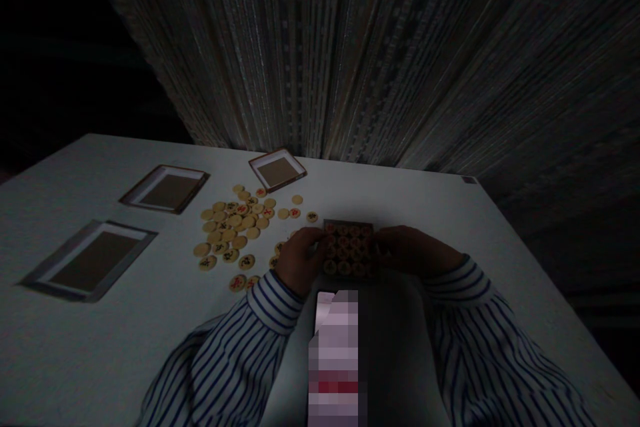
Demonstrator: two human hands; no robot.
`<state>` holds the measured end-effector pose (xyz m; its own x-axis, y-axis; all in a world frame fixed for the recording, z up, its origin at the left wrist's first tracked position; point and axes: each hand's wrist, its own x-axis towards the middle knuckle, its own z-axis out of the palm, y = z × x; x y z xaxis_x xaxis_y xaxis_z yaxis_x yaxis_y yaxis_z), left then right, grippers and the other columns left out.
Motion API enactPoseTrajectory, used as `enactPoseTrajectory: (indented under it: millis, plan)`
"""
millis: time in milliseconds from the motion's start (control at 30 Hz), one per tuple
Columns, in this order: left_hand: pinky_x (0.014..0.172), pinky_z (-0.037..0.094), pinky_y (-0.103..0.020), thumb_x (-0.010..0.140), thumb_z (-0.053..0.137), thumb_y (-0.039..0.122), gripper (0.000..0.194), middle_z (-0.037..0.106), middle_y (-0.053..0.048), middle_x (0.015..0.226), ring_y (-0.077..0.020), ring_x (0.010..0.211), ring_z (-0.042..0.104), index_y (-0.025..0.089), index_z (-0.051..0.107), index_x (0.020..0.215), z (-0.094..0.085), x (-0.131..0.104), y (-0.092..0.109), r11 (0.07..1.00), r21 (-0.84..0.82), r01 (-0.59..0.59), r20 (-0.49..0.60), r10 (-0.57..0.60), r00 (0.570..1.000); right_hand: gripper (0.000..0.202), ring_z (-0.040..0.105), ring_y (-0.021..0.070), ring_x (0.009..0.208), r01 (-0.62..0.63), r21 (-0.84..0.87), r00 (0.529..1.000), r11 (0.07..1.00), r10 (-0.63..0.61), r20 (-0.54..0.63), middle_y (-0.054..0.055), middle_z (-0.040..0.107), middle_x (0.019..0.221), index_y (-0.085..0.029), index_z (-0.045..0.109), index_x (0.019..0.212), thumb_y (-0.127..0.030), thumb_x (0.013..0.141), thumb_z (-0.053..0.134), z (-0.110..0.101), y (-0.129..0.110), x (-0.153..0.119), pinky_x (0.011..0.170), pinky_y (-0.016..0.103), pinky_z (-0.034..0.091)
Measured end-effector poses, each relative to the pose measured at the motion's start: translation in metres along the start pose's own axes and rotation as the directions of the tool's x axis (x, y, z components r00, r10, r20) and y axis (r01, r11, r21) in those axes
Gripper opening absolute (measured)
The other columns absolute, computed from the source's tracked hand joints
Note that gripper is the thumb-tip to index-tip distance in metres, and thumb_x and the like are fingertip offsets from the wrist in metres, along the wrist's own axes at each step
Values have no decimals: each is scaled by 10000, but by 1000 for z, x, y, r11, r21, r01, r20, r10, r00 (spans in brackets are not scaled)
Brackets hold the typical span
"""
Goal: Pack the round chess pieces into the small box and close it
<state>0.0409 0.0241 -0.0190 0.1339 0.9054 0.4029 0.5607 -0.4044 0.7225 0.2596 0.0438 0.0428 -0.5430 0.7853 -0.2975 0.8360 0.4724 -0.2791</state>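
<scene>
A small box [349, 278] filled with rows of round chess pieces lies on the white table, straight ahead of me. My left hand [301, 258] is closed on its left edge, thumb beside the pieces. On the opposite side my right hand [407, 248] grips the right edge, its fingers dim in shadow. Round wooden pieces [233, 220] with red or black characters, some blank side up, lie in a loose pile left of my left hand. One black-marked piece [312, 217] sits just beyond the box's left corner.
Open shallow box parts stand on the table [175, 347]: one at the back [296, 180], one at back left [131, 202], one at left [95, 296]. A partly pixelated phone [325, 303] lies nearest me. A string curtain [320, 47] hangs behind the table.
</scene>
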Motion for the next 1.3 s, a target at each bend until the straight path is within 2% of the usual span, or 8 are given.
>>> enactPoseTrajectory:
  millis: [600,933,1300]
  plan:
    - [713,498,-299,790,493,206,151,659,-54,805,-164,758,607,167,627,847,0,0,-2,1000,17,-20,3,20,1000,253,590,156,729,-27,-24,1000,999,27,7,44,663,866,-220,633,969,-244,755,500,4,4,1,622,263,418]
    - [722,494,-296,794,496,214,148,656,-51,804,-159,762,604,165,625,849,0,0,-3,1000,17,-26,9,26,1000,215,591,158,721,-23,-33,1000,999,23,11,47,663,842,-209,633,918,-265,775,484,2,1,0,598,258,405]
    - [715,495,-294,796,494,220,148,660,-49,795,-159,755,604,175,630,835,-1,0,0,1000,7,-22,-1,22,1000,227,594,166,767,-6,-33,1000,999,6,17,52,659,876,-211,635,934,-270,789,470,3,1,1,645,270,414]
